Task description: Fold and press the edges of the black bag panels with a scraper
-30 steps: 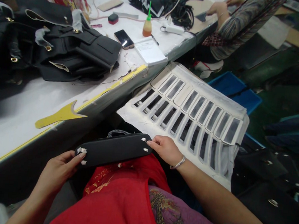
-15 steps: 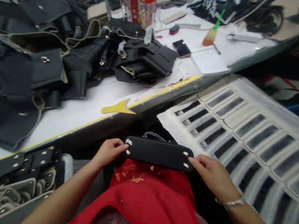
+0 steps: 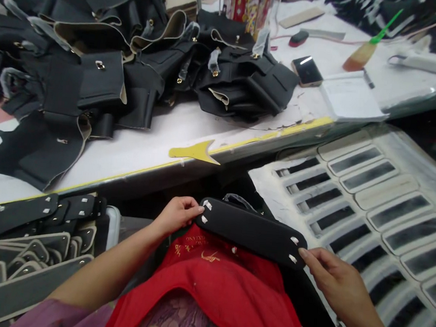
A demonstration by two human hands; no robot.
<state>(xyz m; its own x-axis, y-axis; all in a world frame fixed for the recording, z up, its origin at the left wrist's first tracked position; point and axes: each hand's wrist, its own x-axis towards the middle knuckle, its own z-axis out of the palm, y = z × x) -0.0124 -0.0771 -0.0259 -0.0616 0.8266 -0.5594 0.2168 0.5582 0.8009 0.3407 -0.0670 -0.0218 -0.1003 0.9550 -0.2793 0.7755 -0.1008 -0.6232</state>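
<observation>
A long black panel with rounded ends [image 3: 250, 231] lies across my lap over a red apron [image 3: 223, 281], tilted down to the right. White bits show near both of its ends. My left hand [image 3: 178, 214] pinches the left end between thumb and fingers. At the right end, my right hand [image 3: 336, 275] grips the edge, thumb on top. A clear-wrapped strap [image 3: 239, 201] shows just behind the panel.
Black bag pieces [image 3: 103, 77] cover the left of the white table [image 3: 135, 151]. A yellow piece [image 3: 196, 151] lies at its edge. Pale panels [image 3: 386, 198] spread at right. Black strips [image 3: 26, 218] fill a bin at lower left. A phone [image 3: 307, 71] lies near a notebook [image 3: 351, 96].
The view has shifted, so the table things appear further right or lower down. The panel now slopes more to the right, with both hands still holding its ends.
</observation>
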